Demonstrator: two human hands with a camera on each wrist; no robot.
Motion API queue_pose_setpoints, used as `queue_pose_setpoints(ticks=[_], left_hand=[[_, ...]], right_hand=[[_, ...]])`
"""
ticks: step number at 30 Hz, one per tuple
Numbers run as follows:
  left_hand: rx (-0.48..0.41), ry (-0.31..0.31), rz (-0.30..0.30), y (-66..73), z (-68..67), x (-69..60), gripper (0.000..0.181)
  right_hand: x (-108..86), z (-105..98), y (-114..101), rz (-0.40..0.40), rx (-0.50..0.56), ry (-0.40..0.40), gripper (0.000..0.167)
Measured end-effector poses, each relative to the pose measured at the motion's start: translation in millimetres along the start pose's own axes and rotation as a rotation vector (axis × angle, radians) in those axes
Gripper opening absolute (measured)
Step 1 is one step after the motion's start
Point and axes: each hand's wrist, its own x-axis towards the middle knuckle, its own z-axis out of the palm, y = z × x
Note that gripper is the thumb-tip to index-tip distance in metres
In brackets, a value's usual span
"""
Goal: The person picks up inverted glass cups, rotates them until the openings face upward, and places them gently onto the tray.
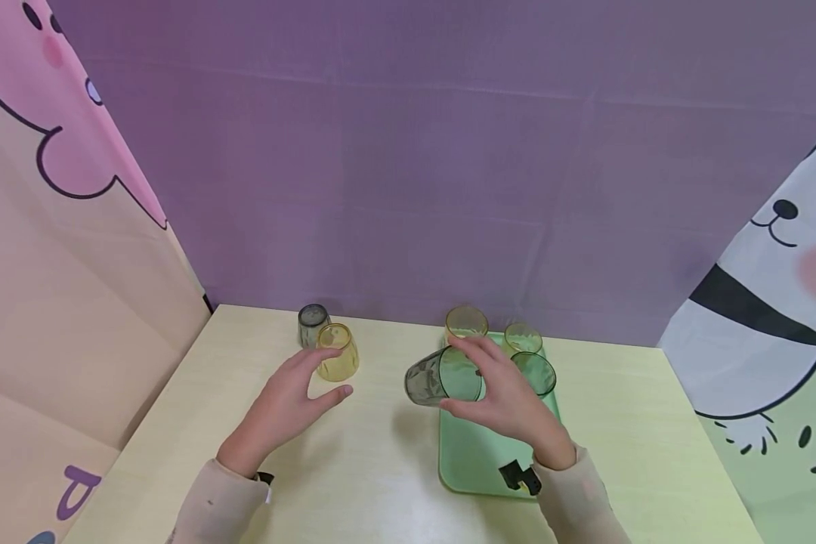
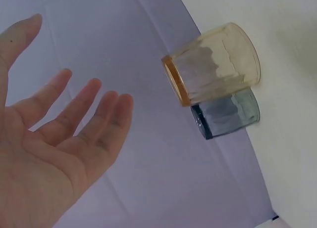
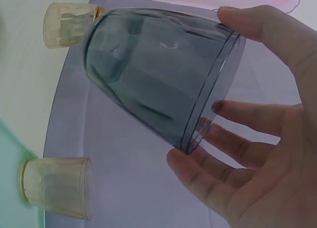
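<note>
My right hand (image 1: 510, 393) grips a grey glass (image 1: 425, 379) by its rim, tilted on its side above the left edge of the green tray (image 1: 469, 461). In the right wrist view, thumb and fingertips of the hand (image 3: 262, 124) press the rim of the grey glass (image 3: 153, 74). My left hand (image 1: 289, 400) is spread and holds nothing, just in front of an upside-down yellow glass (image 1: 340, 364). Behind that stands a smaller upside-down grey glass (image 1: 310, 325). The left wrist view shows the empty left hand (image 2: 64, 134) beside the yellow glass (image 2: 218, 65) and grey glass (image 2: 230, 114).
Toward the back of the tray stand a yellow glass (image 1: 466, 321), another yellow glass (image 1: 523, 340) and a green-tinted glass (image 1: 536, 373), partly behind my right hand. A purple cloth (image 1: 381, 166) hangs behind the table (image 1: 367, 468), with patterned cloths at both sides.
</note>
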Motion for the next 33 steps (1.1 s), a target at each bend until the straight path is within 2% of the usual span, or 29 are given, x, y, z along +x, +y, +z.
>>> queue_pose_setpoints(ticks=[7,12,24,33], left_hand=[[0.134,0.006,-0.013,2.0,-2.8,-2.4,0.056],[0.198,0.006,-0.009,1.7,-3.1,-2.8,0.055],[0.254,-0.002,0.009,0.5,-2.7,-1.6,0.054],[0.295,-0.013,0.007,0.4,-2.8,0.9,0.054]], right_hand=[[-0.6,3.2,7.2,0.021,-0.103,-0.01,0.082],[0.5,6.5,14.0,0.017,-0.173,-0.017,0.08],[10.3,14.2,39.1,0.108,-0.353,-0.139,0.079],[19.2,18.9,57.6,0.141,-0.418,-0.221,0.074]])
